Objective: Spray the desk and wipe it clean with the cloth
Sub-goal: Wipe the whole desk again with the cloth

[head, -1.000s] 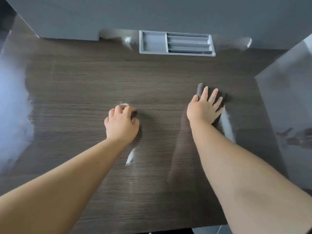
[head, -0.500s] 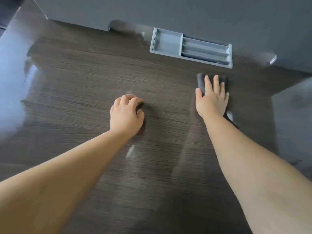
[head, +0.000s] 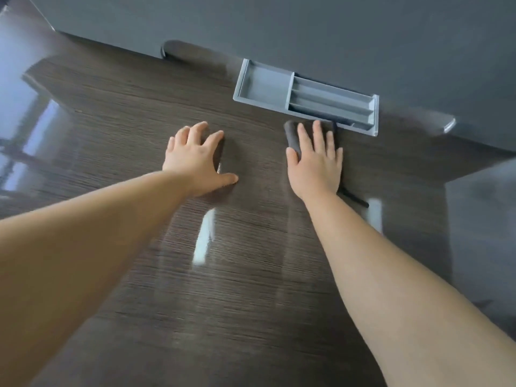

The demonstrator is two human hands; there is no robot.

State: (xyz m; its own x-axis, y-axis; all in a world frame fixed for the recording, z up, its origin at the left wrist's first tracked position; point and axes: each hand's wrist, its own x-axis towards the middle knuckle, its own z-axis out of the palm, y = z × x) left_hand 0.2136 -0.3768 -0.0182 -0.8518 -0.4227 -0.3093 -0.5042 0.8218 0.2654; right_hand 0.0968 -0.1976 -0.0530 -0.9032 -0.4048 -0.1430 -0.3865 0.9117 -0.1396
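Since before, cloth (head: 293,135) pushed farther, now just short of tray (head: 304,96); my right hand (head: 315,160) flat on it, fingers spread. Left hand (head: 195,157) uncurled, braced open on desk (head: 251,289). Keep even pressure, overlap strokes, skirt tray.

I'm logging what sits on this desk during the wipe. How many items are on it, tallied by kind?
Cloth, dark grey, flat under the right hand: 1
Tray, grey, with compartments, at the desk's back edge: 1
Spray bottles in view: 0
Total: 2
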